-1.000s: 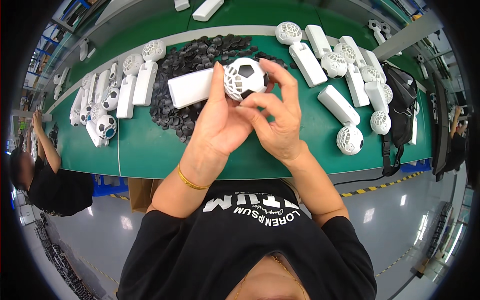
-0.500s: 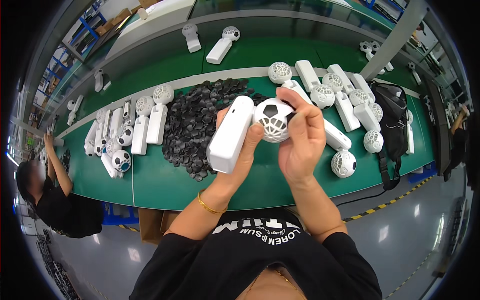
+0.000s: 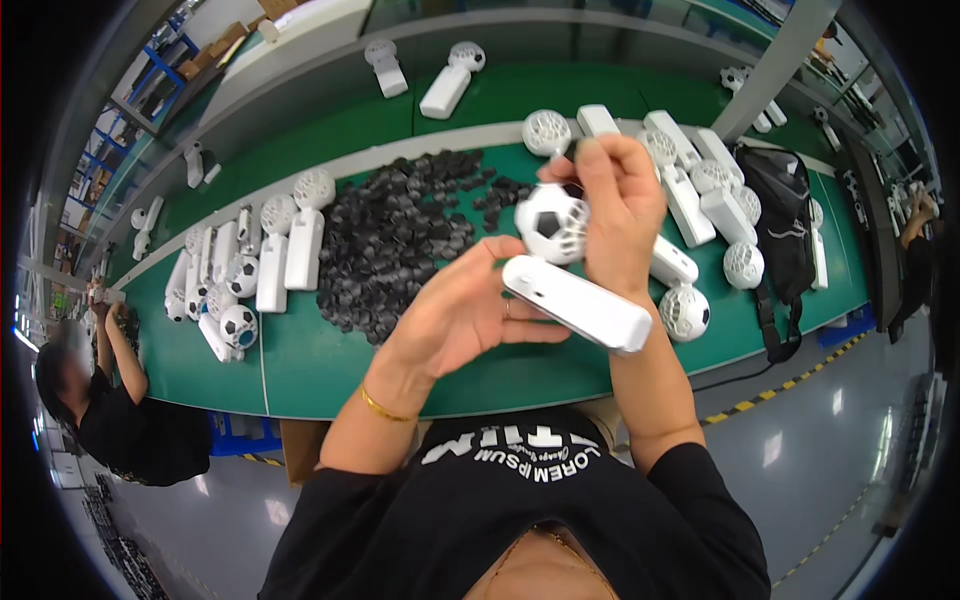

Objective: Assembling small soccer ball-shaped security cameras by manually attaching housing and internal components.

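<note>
A white handheld device with a football-patterned ball head [image 3: 548, 222] is between my hands above the table, its long handle [image 3: 580, 305] slanting across my right wrist. The ball has black patches and an open lattice. My right hand [image 3: 622, 195] is closed beside the ball, pinching a small black piece [image 3: 573, 150] at the thumb and fingertips; some of its fingers are hidden. My left hand [image 3: 465, 310] is open, fingers stretched out, with its fingertips reaching behind the handle. A heap of loose black pieces [image 3: 395, 240] lies left of the device.
Similar white devices lie in groups at left [image 3: 270, 270] and right [image 3: 690, 205]. A black bag [image 3: 775, 230] with straps lies on the right. A pale rail [image 3: 400, 142] separates the green table [image 3: 330, 375] from a strip behind. At far left another person [image 3: 120, 420] works.
The device has turned, its handle swinging from upper left to lower right. My left hand has released its grip and spread its fingers. My right hand has risen with a black piece at its fingertips.
</note>
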`<state>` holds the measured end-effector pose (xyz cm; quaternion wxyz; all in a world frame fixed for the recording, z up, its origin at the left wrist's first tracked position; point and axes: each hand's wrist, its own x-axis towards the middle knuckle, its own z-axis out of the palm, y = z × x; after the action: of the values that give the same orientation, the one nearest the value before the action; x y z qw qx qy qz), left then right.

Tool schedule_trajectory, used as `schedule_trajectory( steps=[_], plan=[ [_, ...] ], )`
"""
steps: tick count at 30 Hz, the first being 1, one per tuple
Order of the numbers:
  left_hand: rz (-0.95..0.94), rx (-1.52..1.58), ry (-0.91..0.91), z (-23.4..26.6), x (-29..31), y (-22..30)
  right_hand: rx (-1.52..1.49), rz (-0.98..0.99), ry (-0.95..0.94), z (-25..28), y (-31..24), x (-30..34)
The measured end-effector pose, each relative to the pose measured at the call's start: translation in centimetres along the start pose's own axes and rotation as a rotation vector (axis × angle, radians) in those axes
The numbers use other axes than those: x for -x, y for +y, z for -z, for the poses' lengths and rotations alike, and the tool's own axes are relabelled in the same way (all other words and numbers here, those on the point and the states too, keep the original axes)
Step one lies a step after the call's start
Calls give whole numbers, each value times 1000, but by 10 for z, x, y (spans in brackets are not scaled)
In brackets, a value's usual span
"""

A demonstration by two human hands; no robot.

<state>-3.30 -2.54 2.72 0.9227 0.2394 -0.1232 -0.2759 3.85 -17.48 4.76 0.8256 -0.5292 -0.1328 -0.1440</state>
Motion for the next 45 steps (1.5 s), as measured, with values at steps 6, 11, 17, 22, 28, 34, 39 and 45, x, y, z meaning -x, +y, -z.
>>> schedule_trajectory(
  steps=[6, 11, 17, 22, 28, 34, 39, 45],
  plan=[
    [-23, -84, 263, 9, -12, -20, -13, 7, -182, -9, 3, 4],
    [16, 144, 246, 30, -5, -17, 69, -143, -270, 29, 0, 20],
    [70, 409, 86, 46, -2, -19, 93, -275, -305, 28, 2, 40],
    [85, 462, 127, 44, -1, -18, 261, -229, -308, 25, 8, 41],
    [98, 474, 124, 44, -4, -13, 298, -207, -289, 20, 15, 37],
    [35, 351, 183, 38, -9, -5, 268, -201, -267, 15, 28, 24],
    [69, 152, 252, 33, -34, 37, 94, -358, -293, 2, 27, -10],
    [-122, -843, 490, 74, -106, 141, 601, 32, -405, -8, 14, -52]
  ],
)
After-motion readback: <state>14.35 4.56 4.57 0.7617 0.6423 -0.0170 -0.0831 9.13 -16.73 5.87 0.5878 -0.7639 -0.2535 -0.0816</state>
